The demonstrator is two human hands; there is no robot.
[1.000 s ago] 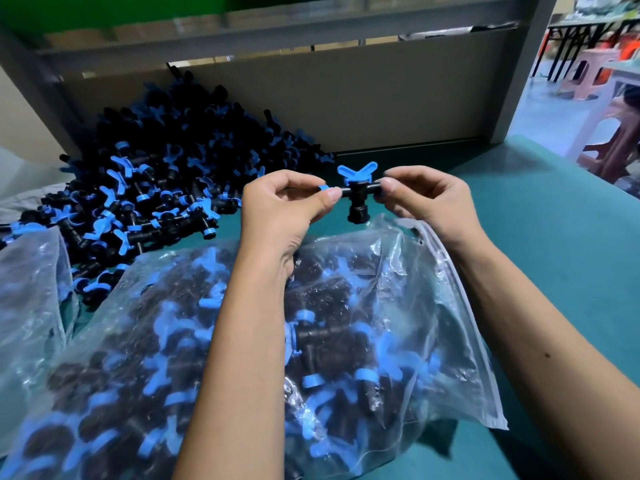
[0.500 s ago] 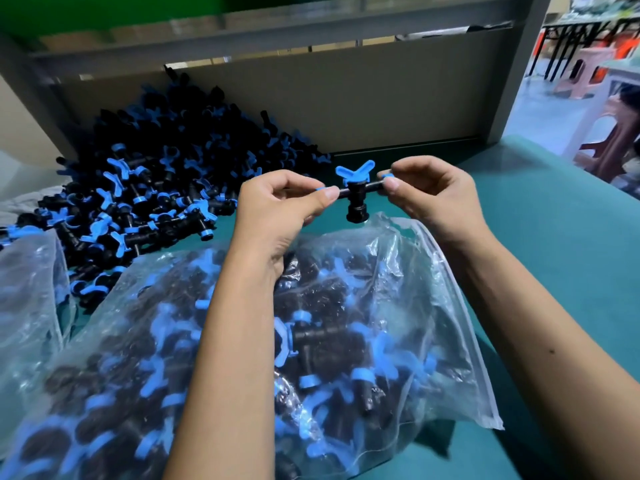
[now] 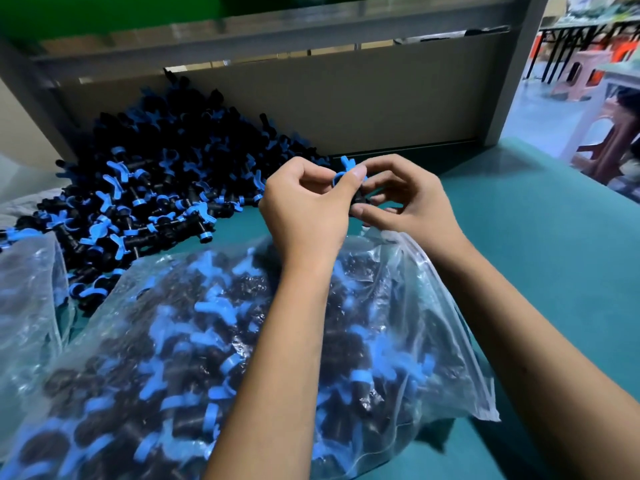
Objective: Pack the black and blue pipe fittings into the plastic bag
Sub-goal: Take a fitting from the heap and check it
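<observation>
One black and blue pipe fitting (image 3: 347,163) is held above the mouth of the plastic bag (image 3: 446,341), mostly hidden between my hands. My left hand (image 3: 304,206) pinches its blue ring with thumb and fingers. My right hand (image 3: 408,199) curls round its black body from the right. The clear zip bag lies on the green table, stuffed with many such fittings. A big loose pile of fittings (image 3: 156,188) lies at the back left against the panel.
A second clear bag (image 3: 27,306) lies at the left edge. A grey panel (image 3: 381,98) and frame close the back of the green table (image 3: 554,271). Plastic stools (image 3: 581,74) stand on the floor beyond the right edge.
My hands have come close together around the fitting. It was stretched out between the fingertips with its blue wing up; now it is turned and mostly covered by both hands.
</observation>
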